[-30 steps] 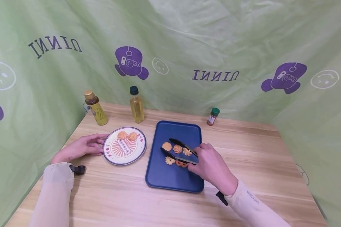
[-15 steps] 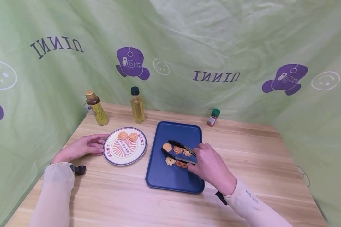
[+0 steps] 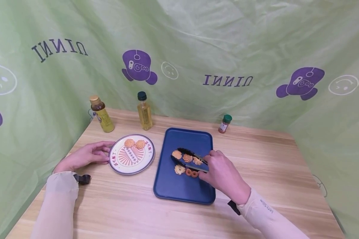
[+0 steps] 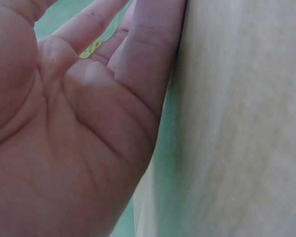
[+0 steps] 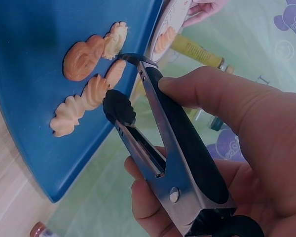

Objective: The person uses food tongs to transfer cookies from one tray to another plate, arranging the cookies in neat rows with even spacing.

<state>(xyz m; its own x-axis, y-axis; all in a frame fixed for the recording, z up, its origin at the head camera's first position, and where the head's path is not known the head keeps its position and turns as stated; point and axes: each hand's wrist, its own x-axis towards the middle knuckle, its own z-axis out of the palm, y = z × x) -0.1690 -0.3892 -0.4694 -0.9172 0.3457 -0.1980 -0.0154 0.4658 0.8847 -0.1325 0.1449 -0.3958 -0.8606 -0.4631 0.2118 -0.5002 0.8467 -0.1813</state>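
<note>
My right hand [image 3: 224, 172] grips a pair of black-and-metal tongs [image 5: 187, 143] over the blue tray [image 3: 182, 192]. The tongs' arms stand apart, and their black tips reach either side of a round cookie [image 3: 177, 154]. Beside that cookie lie a swirl cookie [image 3: 187, 158] and a pale fluted cookie [image 3: 197, 161]. A flower-shaped cookie [image 3: 179, 170] and a reddish double-ring cookie [image 3: 192, 173] make a nearer row. At the left, my left hand [image 3: 88, 154] rests with loosely extended fingers at the rim of a round plate [image 3: 143, 166], which carries two swirl cookies [image 3: 134, 143].
Behind the plate stand a gold-capped bottle [image 3: 104, 116] and a dark-capped oil bottle [image 3: 144, 114]. A small green-capped spice jar [image 3: 224, 124] is beyond the tray's far right corner. Green printed cloth [image 3: 185, 39] hangs around the wooden table [image 3: 266, 172].
The tongs' tips have come slightly closer together around the round cookie. My left hand, the plate and the cookies keep their places.
</note>
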